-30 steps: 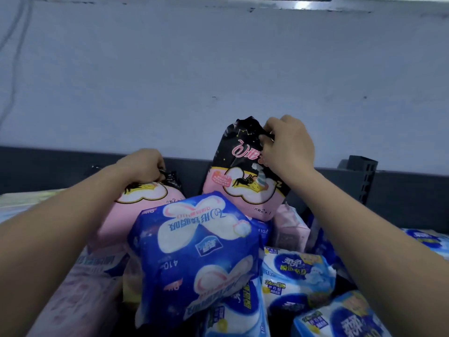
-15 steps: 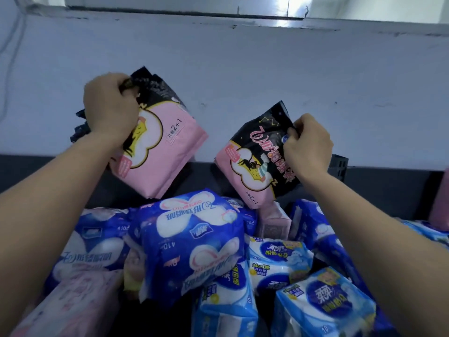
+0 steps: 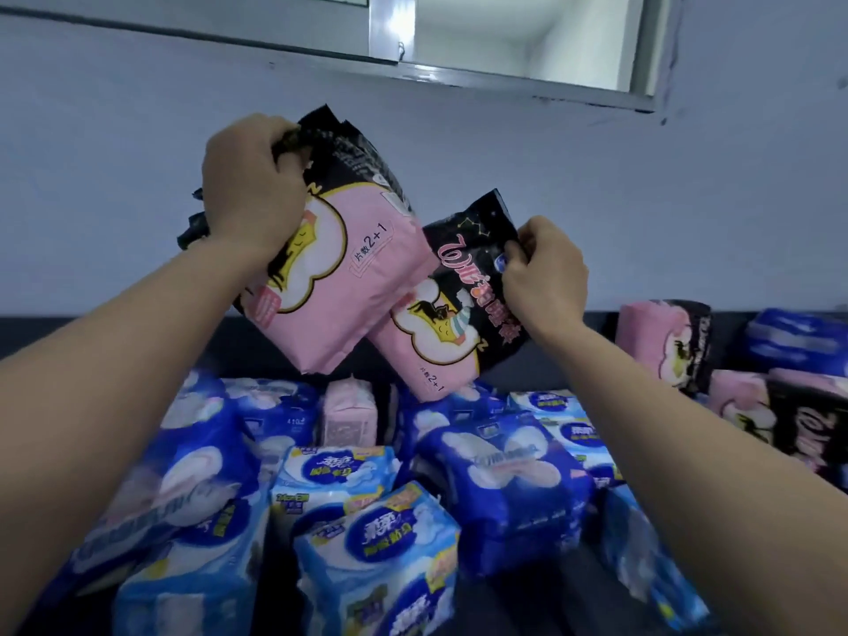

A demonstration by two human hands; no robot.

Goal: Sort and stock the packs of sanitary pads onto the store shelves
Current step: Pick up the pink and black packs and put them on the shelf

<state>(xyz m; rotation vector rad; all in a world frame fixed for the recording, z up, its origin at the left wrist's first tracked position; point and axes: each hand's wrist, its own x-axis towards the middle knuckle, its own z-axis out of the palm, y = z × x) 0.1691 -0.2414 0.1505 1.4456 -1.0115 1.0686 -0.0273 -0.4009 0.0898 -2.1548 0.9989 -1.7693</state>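
The left hand is curled tight round the crimped black top of a pink-and-black pack and holds it high, so it hangs tilted with its pink end down. The right hand pinches the black upper edge of a second pack of the same kind between thumb and bent fingers. This one hangs lower and partly behind the first, and the two appear to touch where they overlap. Both hang clear above the heap. Each looks light and soft, a padded pillow in thin glossy film that will crumple and may slip, so the sealed top seam is a fair hold for carrying. A grip across the body would likely serve better for setting it straight on a shelf. The wrapper is black above with stars and pink lettering, pink below, with a white cloud, a sleeper on a yellow moon and a "2+1" mark. Beneath lies a jumble of blue packs with a small pale pink pack upright among them. At the right more pink-and-black packs lean by the dark back rail, under a pale wall.
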